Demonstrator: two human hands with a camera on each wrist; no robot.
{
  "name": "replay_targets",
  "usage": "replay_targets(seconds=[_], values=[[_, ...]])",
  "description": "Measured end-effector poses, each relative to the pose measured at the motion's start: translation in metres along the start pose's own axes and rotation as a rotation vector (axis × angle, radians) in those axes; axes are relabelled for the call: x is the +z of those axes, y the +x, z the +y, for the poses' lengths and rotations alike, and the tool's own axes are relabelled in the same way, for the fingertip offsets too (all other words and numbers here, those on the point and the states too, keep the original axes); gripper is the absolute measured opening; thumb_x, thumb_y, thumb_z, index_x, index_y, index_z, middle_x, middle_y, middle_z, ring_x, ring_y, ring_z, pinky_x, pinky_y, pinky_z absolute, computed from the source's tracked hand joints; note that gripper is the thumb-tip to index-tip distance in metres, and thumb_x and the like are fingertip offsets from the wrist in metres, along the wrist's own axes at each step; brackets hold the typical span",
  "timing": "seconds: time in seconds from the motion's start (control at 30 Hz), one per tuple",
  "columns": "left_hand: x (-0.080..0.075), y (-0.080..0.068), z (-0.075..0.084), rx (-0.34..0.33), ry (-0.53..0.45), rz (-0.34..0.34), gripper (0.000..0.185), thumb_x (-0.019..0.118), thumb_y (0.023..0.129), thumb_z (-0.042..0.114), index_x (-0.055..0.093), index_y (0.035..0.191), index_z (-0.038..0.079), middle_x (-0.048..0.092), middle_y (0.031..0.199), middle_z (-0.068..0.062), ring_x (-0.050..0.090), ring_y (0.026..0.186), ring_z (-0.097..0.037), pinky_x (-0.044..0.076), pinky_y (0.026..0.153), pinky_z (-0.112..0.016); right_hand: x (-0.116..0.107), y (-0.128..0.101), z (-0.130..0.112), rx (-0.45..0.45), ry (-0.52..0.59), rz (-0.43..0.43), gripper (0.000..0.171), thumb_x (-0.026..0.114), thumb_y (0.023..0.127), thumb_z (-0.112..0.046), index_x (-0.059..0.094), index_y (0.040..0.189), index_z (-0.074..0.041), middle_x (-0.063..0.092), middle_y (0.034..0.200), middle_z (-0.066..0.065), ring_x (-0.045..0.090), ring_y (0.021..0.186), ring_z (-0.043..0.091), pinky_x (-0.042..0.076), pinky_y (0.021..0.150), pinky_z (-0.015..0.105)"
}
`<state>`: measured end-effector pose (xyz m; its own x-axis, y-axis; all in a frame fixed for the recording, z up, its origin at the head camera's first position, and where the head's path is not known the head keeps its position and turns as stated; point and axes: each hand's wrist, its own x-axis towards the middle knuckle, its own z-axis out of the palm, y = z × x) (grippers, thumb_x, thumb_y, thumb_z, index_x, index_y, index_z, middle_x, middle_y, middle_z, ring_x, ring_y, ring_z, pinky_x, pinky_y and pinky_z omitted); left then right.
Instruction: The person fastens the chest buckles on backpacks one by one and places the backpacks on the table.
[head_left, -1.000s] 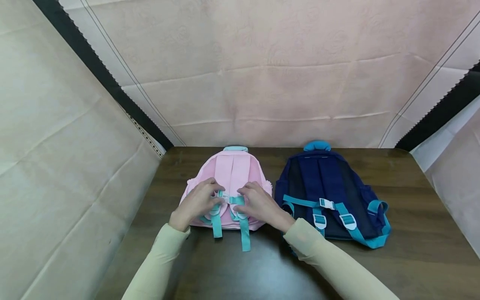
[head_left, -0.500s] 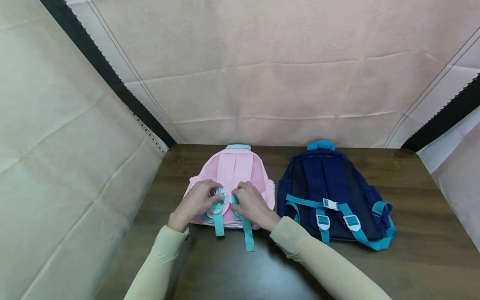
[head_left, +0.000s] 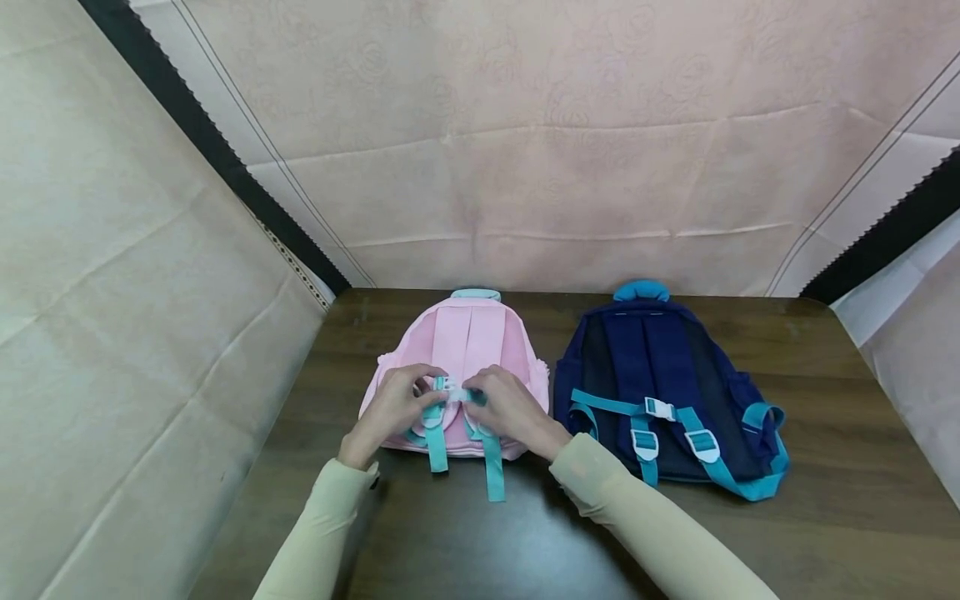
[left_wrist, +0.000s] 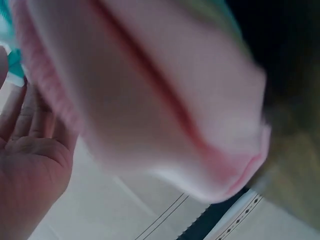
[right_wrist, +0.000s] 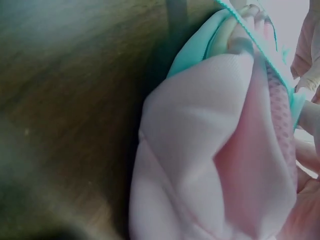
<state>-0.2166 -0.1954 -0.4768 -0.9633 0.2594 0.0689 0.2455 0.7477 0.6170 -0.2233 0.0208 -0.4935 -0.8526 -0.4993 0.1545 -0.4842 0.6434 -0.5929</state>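
Both hands pinching the small white plastic chest buckle [head_left: 450, 387] on a pink fabric backpack [head_left: 465, 342].

Left hand [head_left: 392, 410] and right hand [head_left: 508, 408] curled on teal straps either side of buckle; backpack flat on dark wooden desk [head_left: 825, 517], navy backpack [head_left: 660, 367] just right.

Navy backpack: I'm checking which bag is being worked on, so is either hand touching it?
No; in the head view both the left hand and right hand rest on the pink backpack, apart from the navy backpack.
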Motion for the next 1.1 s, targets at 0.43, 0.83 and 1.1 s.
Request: replay_targets(seconds=[0.43,0.83,1.1], values=[[0.003,-0.002,-0.010,-0.011,-0.095,0.011,0.031,0.083,0.084,0.026,0.074,0.113,0.017,0.069,0.084,0.000,0.060,0.076,-0.014,0.052,0.064,-0.024,-0.009,-0.006,0.006,-0.044,0.014,0.140,0.030,0.077,0.088,-0.020,0.076,0.117,-0.011,0.074,0.105,0.005,0.060,0.092,0.014,0.058,0.083,0.030],[0.002,-0.002,-0.004,0.002,-0.035,0.013,0.033,0.082,0.084,0.026,0.074,0.114,0.015,0.069,0.087,0.001,0.060,0.077,-0.013,0.053,0.066,-0.021,-0.016,-0.004,0.004,-0.030,0.038,0.076,0.033,0.075,0.090,-0.021,0.074,0.121,-0.010,0.069,0.111,0.007,0.054,0.095,0.015,0.054,0.084,0.029],[0.002,-0.003,-0.001,0.034,0.030,0.036,0.032,0.082,0.084,0.025,0.074,0.113,0.014,0.069,0.086,0.001,0.059,0.075,-0.012,0.051,0.064,-0.021,-0.016,-0.003,0.006,-0.050,0.024,0.075,0.031,0.073,0.092,-0.022,0.073,0.122,-0.011,0.069,0.111,0.006,0.055,0.096,0.015,0.056,0.085,0.030]])
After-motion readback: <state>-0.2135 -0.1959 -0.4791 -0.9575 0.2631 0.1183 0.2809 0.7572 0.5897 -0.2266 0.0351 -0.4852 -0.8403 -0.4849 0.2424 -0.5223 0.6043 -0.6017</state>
